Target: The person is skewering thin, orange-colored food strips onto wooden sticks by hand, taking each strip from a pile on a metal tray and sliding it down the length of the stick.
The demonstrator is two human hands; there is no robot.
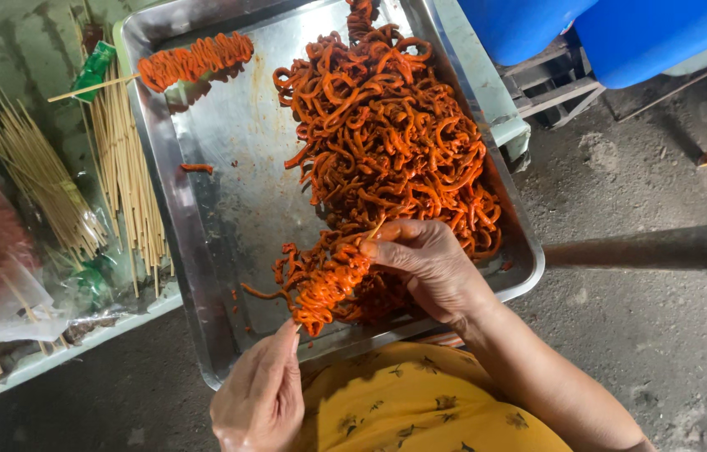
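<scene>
So your left hand (261,393) pinches the skewer (320,285) end, right hand (429,264) grips its top strips; stick mostly buried, over the tray (228,192).

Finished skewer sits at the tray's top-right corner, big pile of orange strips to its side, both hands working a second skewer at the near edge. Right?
Not quite. The head view shows the finished skewer at the top-left corner of the tray, not the top-right. The rest holds: pile of orange strips beside it, left hand and right hand on a second skewer.
</scene>
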